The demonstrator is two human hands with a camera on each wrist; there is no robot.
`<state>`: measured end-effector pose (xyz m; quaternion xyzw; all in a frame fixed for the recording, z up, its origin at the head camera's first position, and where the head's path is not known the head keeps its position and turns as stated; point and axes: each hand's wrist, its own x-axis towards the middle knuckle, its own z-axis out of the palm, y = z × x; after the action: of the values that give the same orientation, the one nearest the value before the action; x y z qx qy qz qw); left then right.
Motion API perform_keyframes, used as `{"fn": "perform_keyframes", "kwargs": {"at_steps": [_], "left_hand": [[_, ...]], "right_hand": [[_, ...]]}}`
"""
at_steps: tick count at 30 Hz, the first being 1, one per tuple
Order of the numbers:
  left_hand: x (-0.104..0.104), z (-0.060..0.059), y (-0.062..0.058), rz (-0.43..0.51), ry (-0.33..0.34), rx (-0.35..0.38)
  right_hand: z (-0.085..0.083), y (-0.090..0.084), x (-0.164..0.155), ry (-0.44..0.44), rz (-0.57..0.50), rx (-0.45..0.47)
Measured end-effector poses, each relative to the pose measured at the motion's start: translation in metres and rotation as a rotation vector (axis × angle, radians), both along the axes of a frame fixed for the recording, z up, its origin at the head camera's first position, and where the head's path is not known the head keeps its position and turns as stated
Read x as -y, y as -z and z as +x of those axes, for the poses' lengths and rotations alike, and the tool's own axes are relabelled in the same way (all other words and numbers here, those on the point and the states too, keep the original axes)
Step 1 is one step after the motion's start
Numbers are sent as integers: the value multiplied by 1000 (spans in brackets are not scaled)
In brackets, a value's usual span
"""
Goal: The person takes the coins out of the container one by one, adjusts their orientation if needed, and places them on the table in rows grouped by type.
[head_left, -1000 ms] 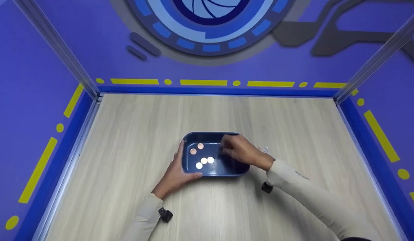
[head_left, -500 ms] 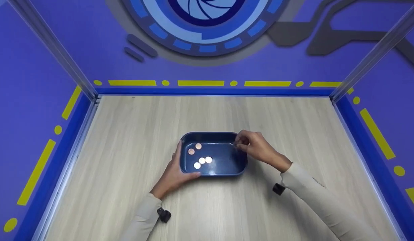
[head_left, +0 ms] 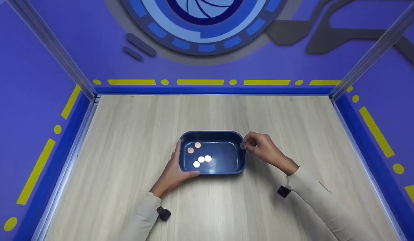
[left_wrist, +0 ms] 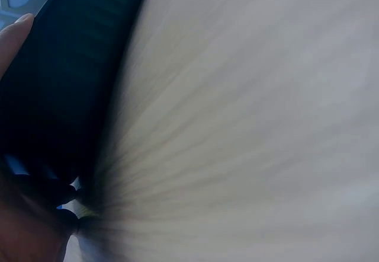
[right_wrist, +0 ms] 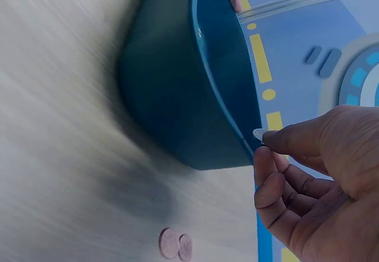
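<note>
A dark blue tray [head_left: 227, 172] with rounded corners and high walls stands on the table. My left hand [head_left: 173, 172] holds its left end, the thumb along the near rim and the fingers against the left wall. Several round coins [head_left: 191, 150], copper or shining bright under the light, lie flat inside, towards the left. At the right rim, my right hand [head_left: 262, 145] pinches a coin [right_wrist: 259, 134] between thumb and forefinger. That coin looks silvery and is held near rim height. The tray's dark outer wall [left_wrist: 65, 72] fills the left of the left wrist view.
Two copper-coloured coins [right_wrist: 169, 243] lie on the wooden table [head_left: 136, 127] outside the tray, seen in the right wrist view; the head view hides them behind my right hand. Blue-purple panels [head_left: 277, 67] with metal edging surround the table at the back and sides.
My right hand has moved right, from over the inside of the tray to its right rim. The left hand keeps its hold, and the coins inside lie in the same arrangement.
</note>
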<state>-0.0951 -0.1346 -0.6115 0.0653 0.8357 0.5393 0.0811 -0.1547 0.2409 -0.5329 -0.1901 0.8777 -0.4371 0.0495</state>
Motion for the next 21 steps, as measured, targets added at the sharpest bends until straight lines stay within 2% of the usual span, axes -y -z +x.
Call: {"fn": "perform_keyframes", "kwargs": {"at_steps": [13, 21], "left_hand": [[0, 0, 1, 2, 3, 0], [0, 1, 0, -2, -4, 12]], "right_hand": [[5, 6, -14, 60, -52, 34], [9, 17, -27, 100, -79, 75]]}}
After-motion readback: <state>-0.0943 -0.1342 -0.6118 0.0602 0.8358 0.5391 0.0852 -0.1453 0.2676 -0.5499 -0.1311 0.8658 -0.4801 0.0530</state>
